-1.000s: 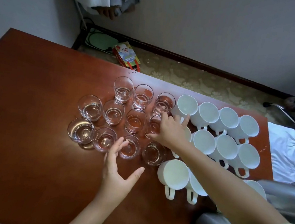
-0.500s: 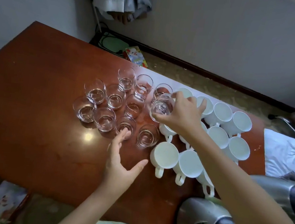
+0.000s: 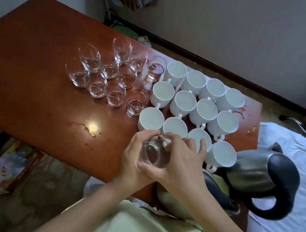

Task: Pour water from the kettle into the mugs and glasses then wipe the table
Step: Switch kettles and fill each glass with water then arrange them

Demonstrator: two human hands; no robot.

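Held glass: one clear glass (image 3: 152, 153) sits lifted between both hands, over the near edge of the desk (image 3: 38, 60), close to the person's body; a little water shows in its bottom.
Left hand: left hand (image 3: 137, 153) wraps the glass's left side, fingers curled over the rim.
Right hand: right hand (image 3: 179, 162) cups the right side and underside, thumb along the base; the two hands meet around the glass.
Glass axis: mouth tilts up and slightly away from the person; exact lean hard to judge.
Kettle: steel kettle (image 3: 253, 177) with black handle stands at the near-right corner of the desk, to the right of the hands; the right hand is the nearer one. Its handle points toward the person and rightward, spout end hidden.
Second kettle: another dark kettle body (image 3: 215, 185) lies partly hidden below the right forearm.
Mugs: white mugs (image 3: 189, 105) cluster just beyond the hands, nearest ones touching the knuckles' line.
Other glasses: glasses (image 3: 104, 75) stand grouped far-left of the mugs, well apart from the hands.
Spill: water puddle (image 3: 85, 128) on the desk left of the hands.
Judgement: next pour likely needs the right hand freed for the kettle, the left keeping the glass.
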